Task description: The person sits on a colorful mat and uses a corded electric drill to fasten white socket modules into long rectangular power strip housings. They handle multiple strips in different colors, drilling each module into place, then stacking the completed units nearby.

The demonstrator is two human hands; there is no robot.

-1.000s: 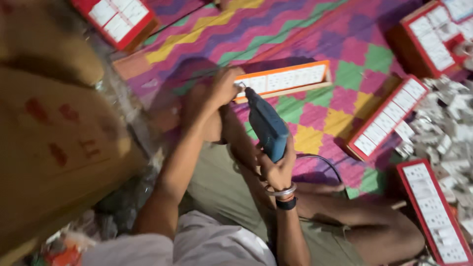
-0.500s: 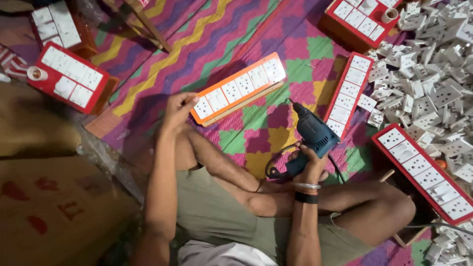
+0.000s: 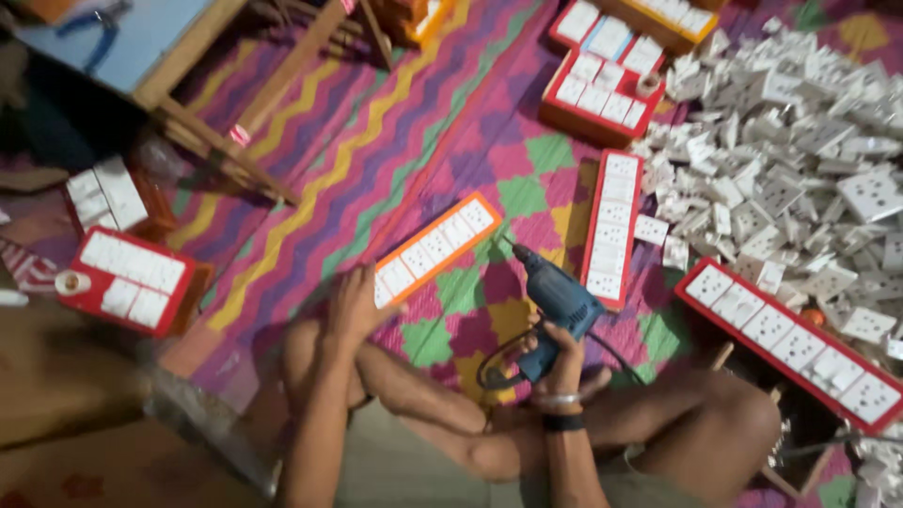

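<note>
Drill withdrawn, fingers touching board

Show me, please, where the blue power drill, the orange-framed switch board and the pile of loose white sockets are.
blue power drill (image 3: 557, 299), head view, on its body.
orange-framed switch board (image 3: 437, 246), head view, on its white middle.
pile of loose white sockets (image 3: 800, 160), head view, on the heap's centre.

Blue elec. drill, bit tilted twd long orange-framed white switch strip on mat

No packages, labels, signs or screens show — none.
</note>
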